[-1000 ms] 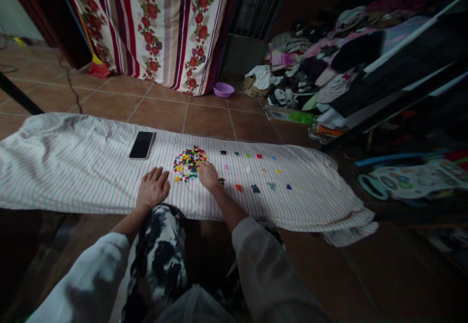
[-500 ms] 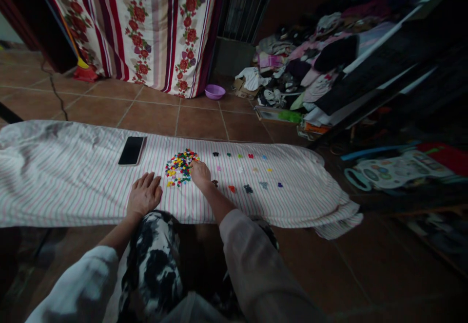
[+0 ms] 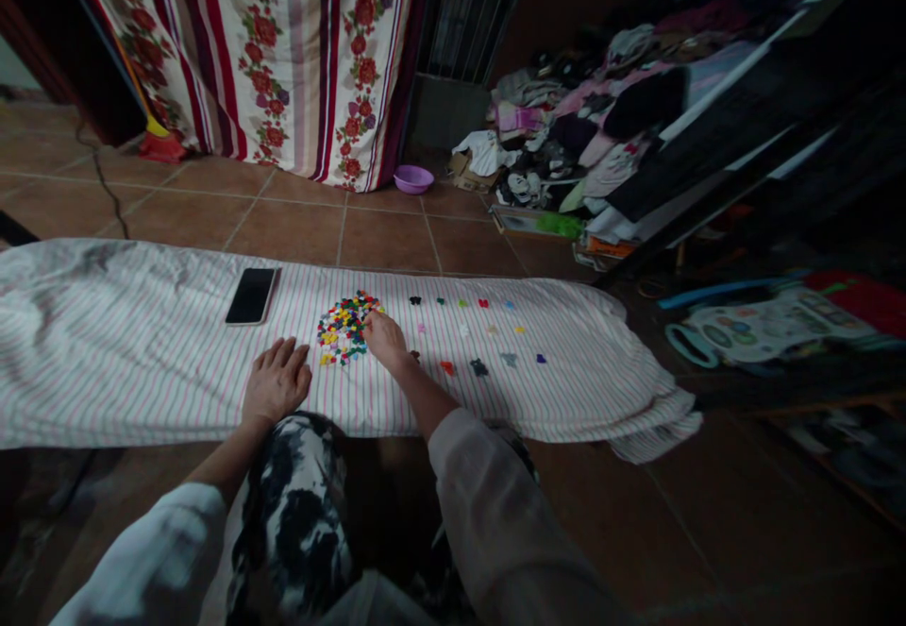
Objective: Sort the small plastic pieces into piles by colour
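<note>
A mixed pile of tiny coloured pieces (image 3: 343, 329) lies on the striped cloth (image 3: 162, 371) in front of me. My right hand (image 3: 386, 338) is at the pile's right edge, fingers pinched together; whatever they hold is too small to make out. Flat on the cloth, left of the pile, rests my left hand (image 3: 278, 380), fingers stretched out and holding nothing. Right of my right hand, small groups sorted by colour stand in rows, among them a red group (image 3: 483, 303), an orange group (image 3: 446, 367), a dark grey group (image 3: 479, 366) and a purple group (image 3: 542, 359).
A phone (image 3: 252, 296) lies on the cloth left of the pile. Beyond the cloth-covered surface are a purple basin (image 3: 413, 179), a floral curtain (image 3: 297, 59) and a heap of clothes (image 3: 566, 126). My knees are under the near edge.
My right hand stays at the pile's right edge with its fingers pinched, shifting only slightly. My left hand keeps its place on the cloth. The view has moved a little.
</note>
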Demonstrator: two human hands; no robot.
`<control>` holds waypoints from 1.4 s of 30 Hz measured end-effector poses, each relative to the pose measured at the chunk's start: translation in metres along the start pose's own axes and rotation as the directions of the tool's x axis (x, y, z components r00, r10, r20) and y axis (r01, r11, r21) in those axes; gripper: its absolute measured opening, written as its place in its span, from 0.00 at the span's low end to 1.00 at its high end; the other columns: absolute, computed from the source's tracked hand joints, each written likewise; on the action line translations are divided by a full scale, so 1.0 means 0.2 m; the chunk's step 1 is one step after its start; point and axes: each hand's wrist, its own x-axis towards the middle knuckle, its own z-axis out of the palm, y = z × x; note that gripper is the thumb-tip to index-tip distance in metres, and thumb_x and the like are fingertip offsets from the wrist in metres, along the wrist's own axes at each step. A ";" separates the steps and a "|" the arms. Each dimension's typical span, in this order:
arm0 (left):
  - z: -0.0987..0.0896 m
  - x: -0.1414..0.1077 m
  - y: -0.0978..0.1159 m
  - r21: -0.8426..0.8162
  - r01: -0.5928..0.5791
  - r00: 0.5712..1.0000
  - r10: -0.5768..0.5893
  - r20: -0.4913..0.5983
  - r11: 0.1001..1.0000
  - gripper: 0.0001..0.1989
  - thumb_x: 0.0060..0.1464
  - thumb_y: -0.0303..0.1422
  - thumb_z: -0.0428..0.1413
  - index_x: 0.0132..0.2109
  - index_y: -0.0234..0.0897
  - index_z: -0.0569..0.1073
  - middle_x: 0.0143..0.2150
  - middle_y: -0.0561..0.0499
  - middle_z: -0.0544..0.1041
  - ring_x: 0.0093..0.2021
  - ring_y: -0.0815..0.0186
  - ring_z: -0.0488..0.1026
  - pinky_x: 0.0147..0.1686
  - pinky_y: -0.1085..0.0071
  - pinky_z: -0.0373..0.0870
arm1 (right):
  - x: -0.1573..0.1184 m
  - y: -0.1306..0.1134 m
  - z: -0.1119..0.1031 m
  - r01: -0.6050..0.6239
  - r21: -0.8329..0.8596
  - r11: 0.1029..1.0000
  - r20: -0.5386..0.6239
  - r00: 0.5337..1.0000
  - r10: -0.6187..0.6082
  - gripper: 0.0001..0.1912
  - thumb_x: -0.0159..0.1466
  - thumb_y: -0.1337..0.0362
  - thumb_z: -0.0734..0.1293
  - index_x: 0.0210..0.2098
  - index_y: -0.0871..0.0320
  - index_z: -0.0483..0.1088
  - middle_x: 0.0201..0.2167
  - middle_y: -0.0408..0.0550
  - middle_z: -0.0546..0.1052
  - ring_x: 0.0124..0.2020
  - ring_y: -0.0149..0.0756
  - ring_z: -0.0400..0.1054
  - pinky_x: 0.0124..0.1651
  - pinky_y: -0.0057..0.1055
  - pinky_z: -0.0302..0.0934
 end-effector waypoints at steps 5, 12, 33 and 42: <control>-0.01 0.00 0.01 -0.017 0.015 1.000 -0.015 0.011 1.000 0.21 0.60 0.36 0.43 0.55 0.36 0.71 0.59 0.39 0.70 0.62 0.52 0.63 0.58 0.55 0.59 | 0.01 0.08 0.00 0.053 0.112 0.992 -0.115 0.993 -0.040 0.12 0.61 0.70 0.61 0.41 0.54 0.72 0.38 0.45 0.76 0.39 0.34 0.69 0.43 0.28 0.61; -0.01 0.00 0.01 0.014 0.002 1.000 -0.002 0.002 1.000 0.21 0.60 0.36 0.43 0.54 0.36 0.72 0.59 0.40 0.71 0.62 0.52 0.64 0.57 0.55 0.61 | 0.06 0.37 -0.10 -0.032 0.124 0.992 -0.250 0.966 0.063 0.16 0.60 0.72 0.60 0.41 0.56 0.76 0.39 0.49 0.76 0.40 0.36 0.69 0.46 0.30 0.61; 0.02 0.00 -0.02 0.076 -0.050 0.998 0.053 -0.040 0.996 0.21 0.60 0.37 0.44 0.54 0.36 0.73 0.58 0.40 0.72 0.61 0.52 0.66 0.54 0.56 0.64 | 0.17 0.68 -0.29 -0.485 0.005 0.875 -0.194 0.858 0.476 0.14 0.63 0.72 0.62 0.48 0.65 0.69 0.41 0.60 0.78 0.46 0.41 0.73 0.46 0.29 0.63; 0.03 0.00 -0.01 0.090 -0.044 0.998 0.047 -0.031 0.995 0.21 0.60 0.37 0.44 0.54 0.36 0.73 0.59 0.40 0.71 0.61 0.52 0.65 0.54 0.56 0.64 | 0.24 0.72 -0.30 -0.429 -0.091 0.899 -0.112 0.901 0.419 0.15 0.64 0.70 0.62 0.49 0.61 0.71 0.43 0.55 0.78 0.47 0.39 0.72 0.49 0.28 0.62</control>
